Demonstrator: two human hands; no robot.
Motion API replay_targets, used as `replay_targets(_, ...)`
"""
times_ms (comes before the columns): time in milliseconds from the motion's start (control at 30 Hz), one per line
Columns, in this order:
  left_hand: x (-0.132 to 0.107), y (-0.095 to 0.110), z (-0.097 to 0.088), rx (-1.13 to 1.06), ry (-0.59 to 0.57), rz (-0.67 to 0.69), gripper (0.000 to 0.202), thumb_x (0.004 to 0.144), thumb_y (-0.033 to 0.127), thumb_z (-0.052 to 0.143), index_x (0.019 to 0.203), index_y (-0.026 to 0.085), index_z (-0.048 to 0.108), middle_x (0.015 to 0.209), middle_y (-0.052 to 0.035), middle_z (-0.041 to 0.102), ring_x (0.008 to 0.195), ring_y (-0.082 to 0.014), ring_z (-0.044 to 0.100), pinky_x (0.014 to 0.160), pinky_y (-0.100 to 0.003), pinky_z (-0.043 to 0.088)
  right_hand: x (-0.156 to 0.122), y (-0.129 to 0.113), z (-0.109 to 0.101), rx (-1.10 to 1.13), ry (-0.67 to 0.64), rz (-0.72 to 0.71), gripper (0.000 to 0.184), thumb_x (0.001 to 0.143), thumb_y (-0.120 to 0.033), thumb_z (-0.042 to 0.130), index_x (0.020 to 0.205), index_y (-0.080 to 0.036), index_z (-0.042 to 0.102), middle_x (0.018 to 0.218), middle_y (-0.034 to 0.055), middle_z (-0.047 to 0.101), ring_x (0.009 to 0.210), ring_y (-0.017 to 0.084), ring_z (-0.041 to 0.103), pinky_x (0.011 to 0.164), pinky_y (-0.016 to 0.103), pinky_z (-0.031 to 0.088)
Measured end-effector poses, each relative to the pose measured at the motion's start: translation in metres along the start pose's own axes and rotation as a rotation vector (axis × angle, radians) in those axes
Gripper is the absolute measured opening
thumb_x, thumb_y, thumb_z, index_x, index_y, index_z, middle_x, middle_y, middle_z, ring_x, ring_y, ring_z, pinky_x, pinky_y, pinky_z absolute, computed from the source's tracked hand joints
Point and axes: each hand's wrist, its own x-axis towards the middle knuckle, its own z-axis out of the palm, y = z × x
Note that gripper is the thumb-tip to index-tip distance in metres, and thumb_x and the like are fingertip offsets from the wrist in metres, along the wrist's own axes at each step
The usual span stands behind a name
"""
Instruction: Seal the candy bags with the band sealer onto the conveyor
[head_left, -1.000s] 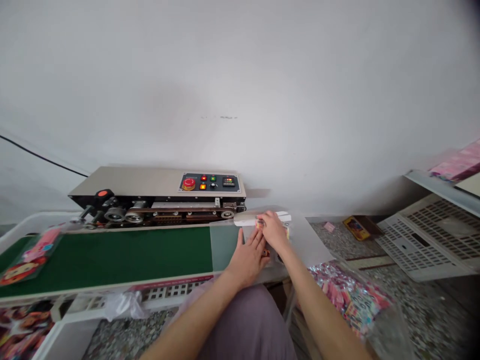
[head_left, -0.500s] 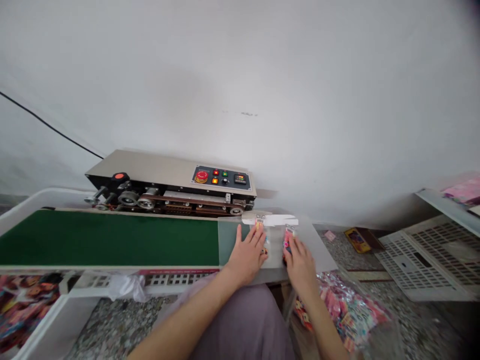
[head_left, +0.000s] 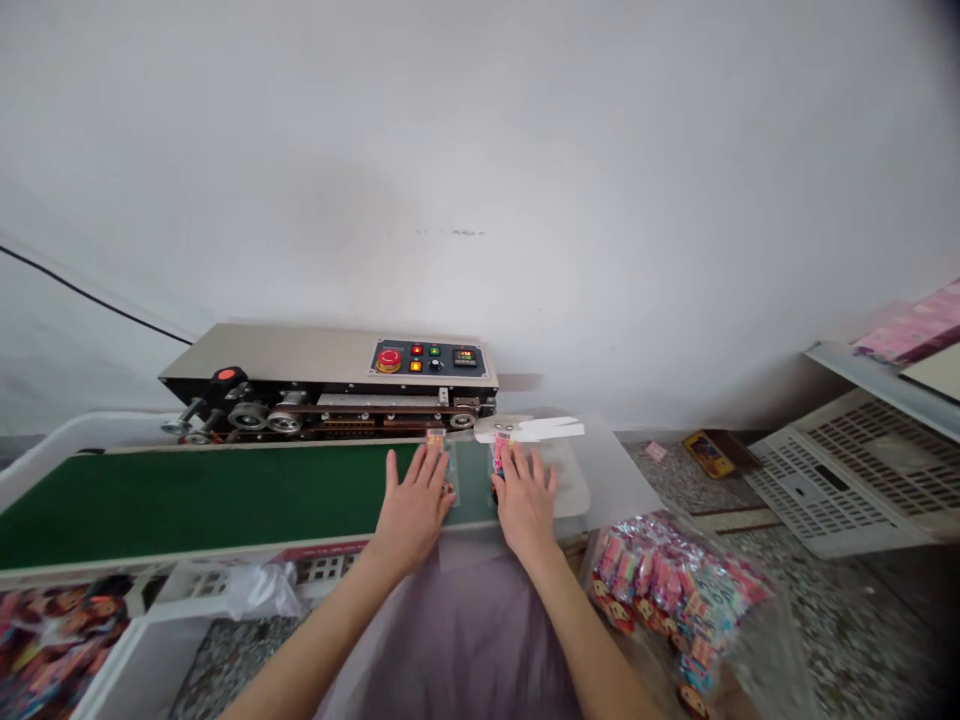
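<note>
In the head view, both hands are lying flat and palm down side by side, fingers spread, grasping nothing. The left hand (head_left: 411,508) is resting on one packet (head_left: 436,440) near the right end of the green belt (head_left: 225,500); the packet's printed top is showing beyond the fingertips, and a strip of its clear wrap is showing on the right of the hand. The right hand (head_left: 526,497) is resting on a second packet (head_left: 501,452), just beside the first with a gap between them. This one is lying on the clear sheet (head_left: 619,485) that is covering the belt's right end, its top pointing toward the far edge. How firmly either hand is pressing, I cannot tell.

Along the belt's far edge a machine (head_left: 322,350) is standing against the wall (head_left: 480,150), its wheels (head_left: 286,417) facing the belt. Its panel (head_left: 429,358) is showing a red button (head_left: 388,360), lit switches and a glowing display. White strips (head_left: 555,430) are lying at the sheet's far edge, close beyond the right hand.

Below the sheet's near right corner, a clear bag (head_left: 780,650) is holding many packets. Below the belt's near left corner, more printed things (head_left: 64,640) are lying heaped. A crate (head_left: 832,470) and a small box (head_left: 706,455) are sitting on the floor (head_left: 862,610) at the right.
</note>
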Motion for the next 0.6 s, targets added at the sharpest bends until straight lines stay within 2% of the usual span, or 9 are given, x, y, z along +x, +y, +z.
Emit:
replay_targets(67, -0.025, 0.001, -0.008, 0.04, 0.059, -0.027, 0.05, 0.102, 0.033, 0.038, 0.147, 0.016, 0.048, 0.159, -0.0151, 0.037, 0.148, -0.035, 0.032, 0.118, -0.07, 0.012, 0.001, -0.006, -0.001, 0.018, -0.009, -0.003, 0.048, 0.101, -0.031, 0.042, 0.148, -0.024, 0.048, 0.155, 0.0094, 0.045, 0.142, 0.037, 0.036, 0.113, 0.063, 0.024)
replay_targets(133, -0.059, 0.01, -0.013, 0.057, 0.14, 0.045, 0.051, 0.101, 0.033, 0.04, 0.148, 0.014, 0.046, 0.16, -0.0154, 0.034, 0.149, -0.0334, 0.031, 0.121, -0.065, 0.011, 0.003, -0.011, -0.002, 0.035, -0.025, -0.016, 0.048, 0.102, -0.031, 0.042, 0.148, -0.024, 0.046, 0.156, 0.0095, 0.045, 0.143, 0.037, 0.035, 0.113, 0.063, 0.025)
replay_targets(233, -0.111, 0.033, -0.011, 0.067, 0.181, 0.331, 0.054, 0.099, 0.036, 0.047, 0.15, 0.016, 0.044, 0.16, -0.0109, 0.038, 0.148, -0.0282, 0.033, 0.126, -0.052, 0.008, 0.006, -0.017, -0.006, 0.053, -0.052, -0.04, 0.049, 0.102, -0.031, 0.042, 0.149, -0.023, 0.045, 0.156, 0.0098, 0.044, 0.143, 0.038, 0.034, 0.112, 0.063, 0.026)
replay_targets(300, -0.134, 0.046, -0.004, 0.052, 0.252, 0.482, 0.051, 0.098, 0.039, 0.049, 0.144, 0.017, 0.051, 0.152, -0.0081, 0.05, 0.143, -0.0263, 0.041, 0.126, -0.049, 0.007, 0.007, -0.021, -0.007, 0.063, -0.061, -0.058, 0.048, 0.101, -0.031, 0.043, 0.149, -0.023, 0.045, 0.156, 0.0093, 0.044, 0.143, 0.037, 0.034, 0.113, 0.063, 0.025)
replay_targets(367, -0.145, 0.054, 0.002, 0.028, 0.279, 0.52, 0.049, 0.097, 0.038, 0.051, 0.14, 0.016, 0.055, 0.147, -0.0077, 0.056, 0.141, -0.0262, 0.044, 0.126, -0.05, 0.01, 0.006, -0.026, -0.008, 0.073, -0.067, -0.068, 0.048, 0.101, -0.032, 0.044, 0.149, -0.024, 0.046, 0.157, 0.0089, 0.043, 0.143, 0.037, 0.033, 0.113, 0.063, 0.024)
replay_targets(433, -0.147, 0.056, 0.004, -0.005, 0.261, 0.484, 0.049, 0.097, 0.036, 0.051, 0.14, 0.013, 0.055, 0.148, -0.0085, 0.055, 0.142, -0.0269, 0.042, 0.126, -0.051, 0.011, 0.006, -0.034, -0.006, 0.088, -0.075, -0.061, 0.049, 0.101, -0.033, 0.046, 0.149, -0.024, 0.045, 0.158, 0.009, 0.042, 0.144, 0.037, 0.032, 0.114, 0.063, 0.024)
replay_targets(600, -0.139, 0.054, -0.004, -0.084, 0.188, 0.434, 0.052, 0.097, 0.032, 0.052, 0.145, 0.012, 0.049, 0.151, -0.008, 0.051, 0.147, -0.0257, 0.035, 0.127, -0.05, 0.009, 0.01, -0.073, -0.001, 0.202, -0.092, -0.095, 0.051, 0.099, -0.035, 0.05, 0.148, -0.02, 0.046, 0.158, 0.0111, 0.041, 0.143, 0.038, 0.033, 0.114, 0.063, 0.025)
